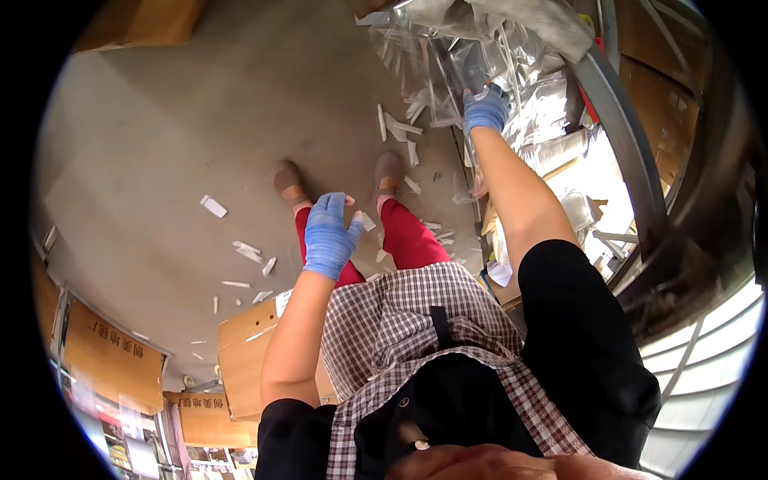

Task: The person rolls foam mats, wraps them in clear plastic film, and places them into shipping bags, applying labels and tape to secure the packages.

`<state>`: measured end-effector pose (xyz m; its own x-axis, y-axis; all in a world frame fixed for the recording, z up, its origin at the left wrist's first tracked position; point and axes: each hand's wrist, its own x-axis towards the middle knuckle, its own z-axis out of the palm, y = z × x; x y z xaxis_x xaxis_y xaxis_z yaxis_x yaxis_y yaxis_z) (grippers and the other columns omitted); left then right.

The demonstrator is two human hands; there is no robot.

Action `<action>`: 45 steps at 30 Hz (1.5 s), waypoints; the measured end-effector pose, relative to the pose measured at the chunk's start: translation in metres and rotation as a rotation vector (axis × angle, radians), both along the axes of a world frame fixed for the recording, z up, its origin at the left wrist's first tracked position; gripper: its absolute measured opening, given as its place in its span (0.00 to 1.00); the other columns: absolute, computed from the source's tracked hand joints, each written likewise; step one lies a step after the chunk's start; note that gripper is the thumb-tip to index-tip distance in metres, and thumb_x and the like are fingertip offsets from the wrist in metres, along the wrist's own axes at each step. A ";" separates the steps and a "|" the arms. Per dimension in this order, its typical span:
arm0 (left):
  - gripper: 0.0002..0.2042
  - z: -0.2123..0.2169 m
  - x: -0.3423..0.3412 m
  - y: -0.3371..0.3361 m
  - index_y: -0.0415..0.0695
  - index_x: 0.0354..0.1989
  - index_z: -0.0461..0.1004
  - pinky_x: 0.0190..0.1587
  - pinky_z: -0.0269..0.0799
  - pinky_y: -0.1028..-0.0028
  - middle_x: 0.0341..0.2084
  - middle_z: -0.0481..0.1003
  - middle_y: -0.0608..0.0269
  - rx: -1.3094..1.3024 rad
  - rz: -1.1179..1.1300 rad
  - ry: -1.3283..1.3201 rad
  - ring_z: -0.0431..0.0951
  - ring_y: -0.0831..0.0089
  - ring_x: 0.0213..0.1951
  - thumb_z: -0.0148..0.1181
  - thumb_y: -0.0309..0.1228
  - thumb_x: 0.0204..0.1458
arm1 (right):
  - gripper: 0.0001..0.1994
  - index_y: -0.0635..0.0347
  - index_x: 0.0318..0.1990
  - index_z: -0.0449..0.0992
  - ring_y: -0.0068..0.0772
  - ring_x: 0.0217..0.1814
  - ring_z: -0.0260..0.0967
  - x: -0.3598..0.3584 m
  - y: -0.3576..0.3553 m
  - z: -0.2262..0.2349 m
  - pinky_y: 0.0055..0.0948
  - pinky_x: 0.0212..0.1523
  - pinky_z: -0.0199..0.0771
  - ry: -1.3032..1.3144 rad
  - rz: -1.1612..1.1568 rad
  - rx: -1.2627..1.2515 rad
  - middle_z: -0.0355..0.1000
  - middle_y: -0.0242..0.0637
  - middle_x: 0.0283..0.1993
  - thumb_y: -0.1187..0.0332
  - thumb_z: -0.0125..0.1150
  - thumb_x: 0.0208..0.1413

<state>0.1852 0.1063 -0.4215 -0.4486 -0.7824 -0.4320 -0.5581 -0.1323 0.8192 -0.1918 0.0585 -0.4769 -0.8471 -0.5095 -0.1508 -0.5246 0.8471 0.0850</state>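
My right hand [486,109], in a blue fingerless glove, reaches forward to the right. Its fingers are curled on a clear plastic bag [445,90] at the near edge of a shiny heap of clear plastic [538,100]. My left hand [326,238] wears a matching blue glove and hovers above my legs. Its fingers bend loosely, the thumb stands apart, and nothing is in it. Glare hides some of the plastic's folds near the right hand.
White paper scraps [398,128] litter the grey floor [200,128] around my shoes. A metal frame bar [632,152] curves along the right. Brown cardboard boxes [112,352] stand at the lower left, and another cardboard box [240,352] is beside my left arm.
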 end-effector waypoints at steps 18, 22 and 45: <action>0.20 -0.119 -0.192 -0.075 0.43 0.49 0.74 0.51 0.73 0.66 0.44 0.77 0.52 0.179 0.076 0.320 0.78 0.58 0.47 0.67 0.37 0.50 | 0.10 0.47 0.25 0.83 0.40 0.48 0.66 -0.060 -0.021 -0.034 0.39 0.53 0.65 0.290 0.568 -0.188 0.72 0.31 0.39 0.57 0.76 0.39; 0.24 -0.103 -0.247 -0.089 0.36 0.52 0.72 0.48 0.73 0.72 0.42 0.78 0.52 0.463 0.287 0.555 0.78 0.70 0.42 0.69 0.37 0.50 | 0.09 0.49 0.26 0.82 0.42 0.49 0.66 -0.055 -0.005 -0.017 0.41 0.53 0.65 0.285 0.614 -0.131 0.72 0.33 0.40 0.60 0.76 0.39; 0.11 -0.055 -0.019 -0.057 0.50 0.28 0.69 0.63 0.60 0.58 0.44 0.75 0.60 1.036 0.883 1.306 0.72 0.62 0.51 0.58 0.43 0.56 | 0.26 0.59 0.60 0.66 0.39 0.56 0.66 -0.037 -0.056 -0.080 0.39 0.55 0.70 -0.159 0.603 0.216 0.66 0.41 0.59 0.54 0.56 0.59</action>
<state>0.1666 0.0490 -0.4768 -0.5095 -0.6294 -0.5867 0.7608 -0.6481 0.0346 -0.2284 0.0024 -0.5568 -0.3818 -0.8319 -0.4027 -0.9219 0.3738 0.1021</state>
